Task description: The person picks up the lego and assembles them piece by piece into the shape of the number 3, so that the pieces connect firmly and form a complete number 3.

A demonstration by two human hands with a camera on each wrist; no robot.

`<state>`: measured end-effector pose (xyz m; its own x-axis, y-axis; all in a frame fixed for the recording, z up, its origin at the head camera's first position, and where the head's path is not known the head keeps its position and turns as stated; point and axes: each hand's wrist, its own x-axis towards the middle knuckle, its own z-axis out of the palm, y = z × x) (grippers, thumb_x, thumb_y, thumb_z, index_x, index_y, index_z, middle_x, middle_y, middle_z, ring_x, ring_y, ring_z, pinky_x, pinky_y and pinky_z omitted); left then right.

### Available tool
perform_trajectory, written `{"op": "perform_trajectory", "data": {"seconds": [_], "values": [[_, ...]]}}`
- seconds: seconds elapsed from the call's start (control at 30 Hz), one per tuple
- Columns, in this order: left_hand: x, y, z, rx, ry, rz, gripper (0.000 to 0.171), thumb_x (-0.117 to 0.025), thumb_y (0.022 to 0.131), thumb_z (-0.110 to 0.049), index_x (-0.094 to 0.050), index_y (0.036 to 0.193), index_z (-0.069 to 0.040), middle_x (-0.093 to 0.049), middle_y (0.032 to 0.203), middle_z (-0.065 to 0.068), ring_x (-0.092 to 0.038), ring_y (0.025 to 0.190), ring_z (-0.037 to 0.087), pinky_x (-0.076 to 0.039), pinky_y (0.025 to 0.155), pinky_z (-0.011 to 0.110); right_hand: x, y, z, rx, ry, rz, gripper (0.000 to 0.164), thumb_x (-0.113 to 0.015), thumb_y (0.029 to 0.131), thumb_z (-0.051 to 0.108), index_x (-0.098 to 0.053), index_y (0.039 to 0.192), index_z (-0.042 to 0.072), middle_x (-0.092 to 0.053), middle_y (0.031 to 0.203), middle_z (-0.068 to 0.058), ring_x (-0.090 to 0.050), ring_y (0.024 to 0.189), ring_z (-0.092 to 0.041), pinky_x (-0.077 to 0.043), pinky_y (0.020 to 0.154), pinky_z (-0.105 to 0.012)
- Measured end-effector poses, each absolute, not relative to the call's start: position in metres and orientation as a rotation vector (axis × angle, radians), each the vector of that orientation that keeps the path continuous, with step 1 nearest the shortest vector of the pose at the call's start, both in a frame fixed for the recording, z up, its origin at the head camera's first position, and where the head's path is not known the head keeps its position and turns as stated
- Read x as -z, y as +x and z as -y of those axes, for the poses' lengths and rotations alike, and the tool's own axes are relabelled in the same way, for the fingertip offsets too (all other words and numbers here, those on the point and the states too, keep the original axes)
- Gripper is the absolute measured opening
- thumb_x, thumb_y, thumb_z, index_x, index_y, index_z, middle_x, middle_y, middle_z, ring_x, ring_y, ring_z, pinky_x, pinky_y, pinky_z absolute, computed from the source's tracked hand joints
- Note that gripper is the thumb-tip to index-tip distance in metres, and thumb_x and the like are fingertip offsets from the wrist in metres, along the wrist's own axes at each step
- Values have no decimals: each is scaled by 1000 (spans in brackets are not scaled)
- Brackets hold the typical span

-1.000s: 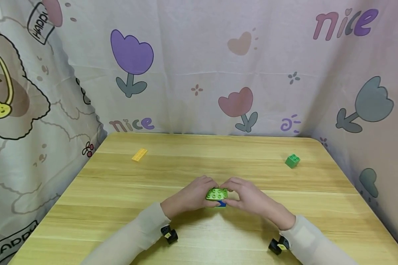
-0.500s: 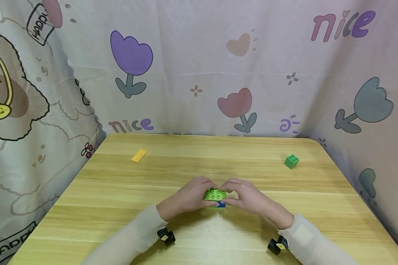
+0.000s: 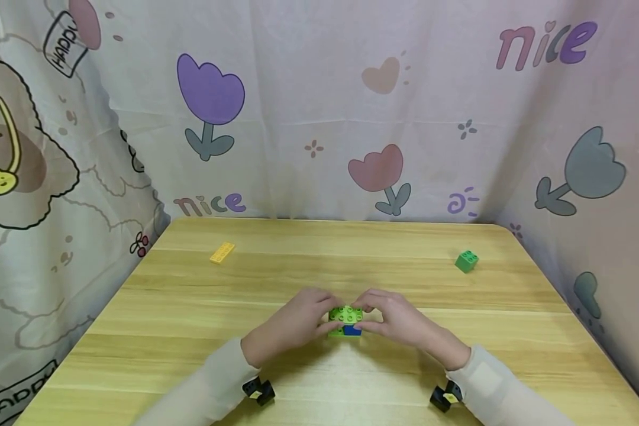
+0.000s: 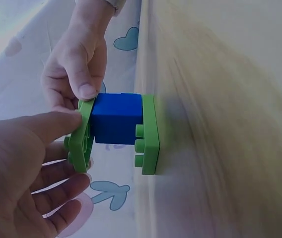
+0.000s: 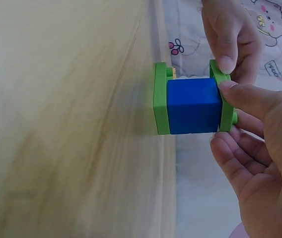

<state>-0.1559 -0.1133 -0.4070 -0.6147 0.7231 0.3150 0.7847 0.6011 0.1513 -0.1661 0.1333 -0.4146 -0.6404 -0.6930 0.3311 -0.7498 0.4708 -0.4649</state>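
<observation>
Midway between my hands stands a small stack of toy building bricks. Its top is a light green studded plate [image 3: 346,315]. Beneath it sits a blue brick [image 4: 117,119], at the right end of a lower light green plate [image 4: 151,135] that lies on the table. The left part of the upper plate overhangs, leaving a gap above the lower plate's bare studs. My left hand [image 3: 293,322] pinches the overhanging end, thumb at the near edge. From the other side, my right hand [image 3: 399,316] pinches the upper plate's right end over the blue brick.
A yellow studded plate [image 3: 222,252] lies at the far left of the wooden table [image 3: 319,260]. Toward the far right is a darker green brick [image 3: 466,261]. A printed curtain [image 3: 298,89] hangs behind and at both sides. Each wrist carries a small black camera [image 3: 445,396].
My left hand and forearm have shifted a little left, uncovering more of the blue brick and lower plate. My right hand keeps its hold almost unmoved. The head view has tilted slightly.
</observation>
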Motion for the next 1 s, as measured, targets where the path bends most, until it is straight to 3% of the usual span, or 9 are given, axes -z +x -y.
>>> {"op": "perform_trajectory", "data": {"seconds": [0.3, 0.53, 1.0], "values": [[410, -150, 112, 203, -1253, 2510, 34, -67, 93, -36, -69, 114, -9, -68, 105, 2, -64, 99, 19, -50, 91, 36, 420, -167, -134, -1004, 1220, 2644, 32, -78, 84, 29, -68, 111, 15, -67, 106, 7, -64, 90, -9, -55, 80, -31], [411, -147, 112, 247, -1233, 2585, 33, -65, 95, -36, -69, 114, -9, -66, 106, 2, -62, 101, 18, -51, 91, 33, 422, -166, -133, -1052, 1239, 2629, 30, -76, 85, 28, -69, 110, 13, -69, 105, 5, -66, 89, -14, -56, 79, -33], [412, -148, 110, 382, -1207, 2638, 28, -70, 92, -30, -70, 110, -8, -64, 102, 1, -59, 92, 16, -51, 82, 29, 423, -163, -132, -1164, 1142, 2693, 30, -77, 84, 26, -70, 110, 13, -68, 103, 6, -64, 90, -10, -55, 81, -30]]}}
